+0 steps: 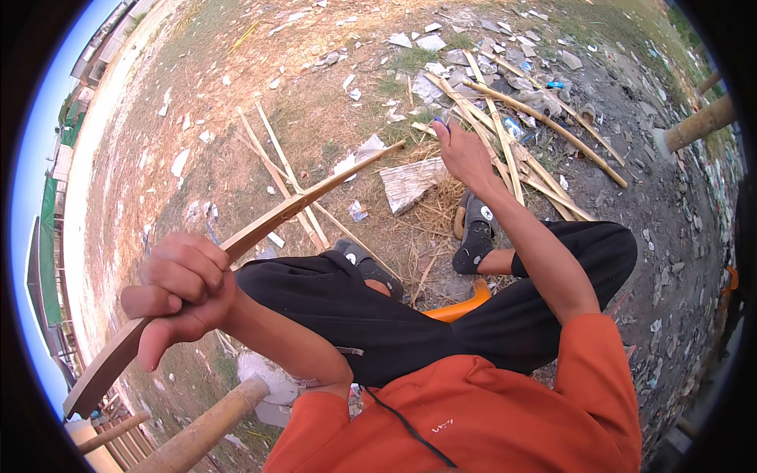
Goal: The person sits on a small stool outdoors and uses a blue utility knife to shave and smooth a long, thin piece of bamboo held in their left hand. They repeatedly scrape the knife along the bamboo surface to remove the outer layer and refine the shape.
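Observation:
My left hand [189, 288] is closed round a long split bamboo strip [303, 201]. The strip slants from the lower left up to a thin tip in front of my knees. My right hand [467, 156] is held out ahead of my right foot, fingers curled, thumb pointing forward. A small blue bit shows by that thumb; what the fingers hold, if anything, is hidden. Below and left of the right hand, a rough pale wooden block [412, 184] lies on the ground, near the far tip of the strip, with straw-like shavings [438, 217] beside it.
Several split bamboo strips [512, 150] and a round pole [552, 124] lie at the far right. More thin strips [277, 162] cross on the ground ahead of my left foot. Thick bamboo posts stand at lower left [205, 426] and far right [702, 124]. Broken litter [430, 42] is scattered about.

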`<move>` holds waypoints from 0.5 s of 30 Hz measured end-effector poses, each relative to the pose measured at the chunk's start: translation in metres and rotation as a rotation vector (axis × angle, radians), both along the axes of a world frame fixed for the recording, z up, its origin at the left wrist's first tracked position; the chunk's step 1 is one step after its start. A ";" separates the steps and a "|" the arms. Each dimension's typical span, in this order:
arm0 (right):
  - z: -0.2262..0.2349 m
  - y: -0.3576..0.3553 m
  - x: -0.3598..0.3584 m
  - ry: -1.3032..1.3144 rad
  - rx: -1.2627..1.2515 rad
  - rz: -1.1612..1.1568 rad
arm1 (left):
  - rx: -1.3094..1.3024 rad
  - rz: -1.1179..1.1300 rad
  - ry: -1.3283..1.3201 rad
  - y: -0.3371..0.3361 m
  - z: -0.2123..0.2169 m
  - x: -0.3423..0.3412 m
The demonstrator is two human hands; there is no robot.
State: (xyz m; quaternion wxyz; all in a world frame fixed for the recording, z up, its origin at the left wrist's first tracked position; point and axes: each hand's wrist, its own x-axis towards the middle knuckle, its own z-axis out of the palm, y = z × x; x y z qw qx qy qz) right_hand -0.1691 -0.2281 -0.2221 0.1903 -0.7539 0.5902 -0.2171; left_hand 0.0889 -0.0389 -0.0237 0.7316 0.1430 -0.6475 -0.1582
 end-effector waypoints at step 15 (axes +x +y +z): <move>0.091 0.159 0.062 -0.547 0.219 0.248 | 0.061 -0.304 -0.352 -0.010 0.026 -0.027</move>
